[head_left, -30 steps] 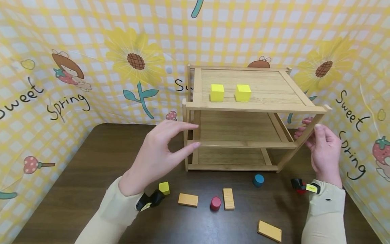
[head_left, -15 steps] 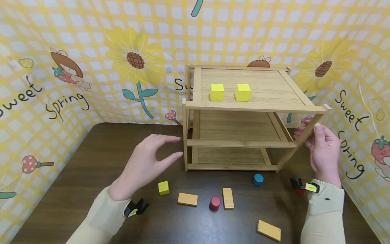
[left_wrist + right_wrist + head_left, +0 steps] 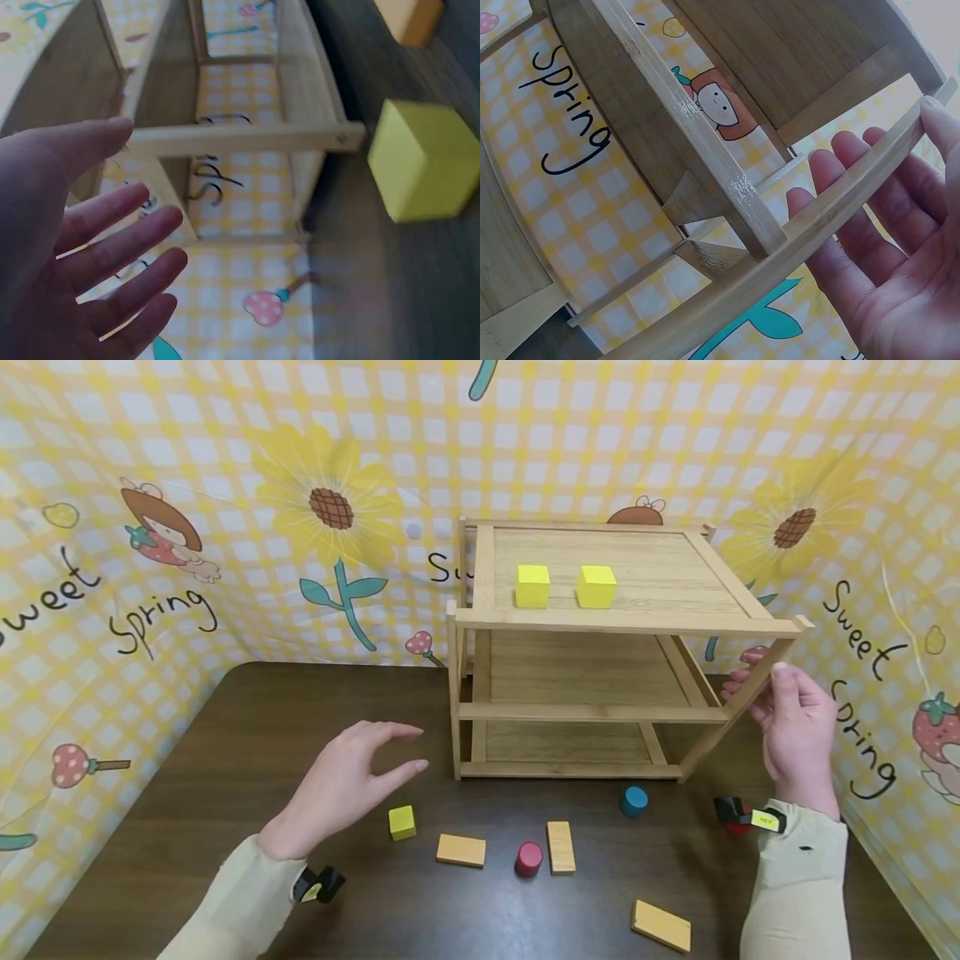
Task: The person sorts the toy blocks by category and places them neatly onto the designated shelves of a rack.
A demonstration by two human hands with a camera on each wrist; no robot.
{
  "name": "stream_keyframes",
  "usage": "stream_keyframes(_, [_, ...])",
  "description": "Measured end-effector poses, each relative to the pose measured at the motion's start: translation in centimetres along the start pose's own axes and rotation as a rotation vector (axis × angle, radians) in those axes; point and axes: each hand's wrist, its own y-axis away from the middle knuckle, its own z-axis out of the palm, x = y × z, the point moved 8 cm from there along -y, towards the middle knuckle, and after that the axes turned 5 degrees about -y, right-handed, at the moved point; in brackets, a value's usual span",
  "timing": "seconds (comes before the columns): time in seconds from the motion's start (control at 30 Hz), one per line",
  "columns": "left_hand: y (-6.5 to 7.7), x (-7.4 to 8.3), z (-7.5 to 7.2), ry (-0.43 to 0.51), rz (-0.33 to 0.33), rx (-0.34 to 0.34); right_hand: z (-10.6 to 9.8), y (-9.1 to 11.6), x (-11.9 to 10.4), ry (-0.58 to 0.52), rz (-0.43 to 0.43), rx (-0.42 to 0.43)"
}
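While the right hand [image 3: 798, 735] holds the pale wooden three-tier shelf [image 3: 592, 713], the left hand [image 3: 341, 785], empty and wide, has withdrawn from it to near a yellow cube [image 3: 402, 822] on the dark brown table [image 3: 187, 793]; two yellow blocks [image 3: 532, 587] stand on top, seemingly settled.

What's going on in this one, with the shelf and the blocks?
A person's right hand holds the right front post of a three-level wooden rack. Their left hand is empty, thumb and fingers apart, left of the rack. Two yellow cubes sit side by side, apart, on the top shelf. A third yellow cube is on the table, with three flat wooden blocks, a red cylinder and a blue cylinder.
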Motion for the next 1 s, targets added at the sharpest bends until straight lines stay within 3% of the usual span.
stream_keyframes(0.23, [0.8, -1.9, 1.4, -0.016, -0.045, -0.131, 0.0, 0.0, 0.0, -0.016, -0.002, 0.003])
stream_keyframes(0.47, [1.5, -2.8, 3.2, -0.030, -0.053, -0.258, -0.1, 0.1, 0.1, -0.008, 0.001, 0.008])
stream_keyframes(1.0, [2.8, -3.8, 5.0, -0.073, -0.012, -0.414, 0.0, 0.0, 0.0, -0.013, 0.002, -0.012])
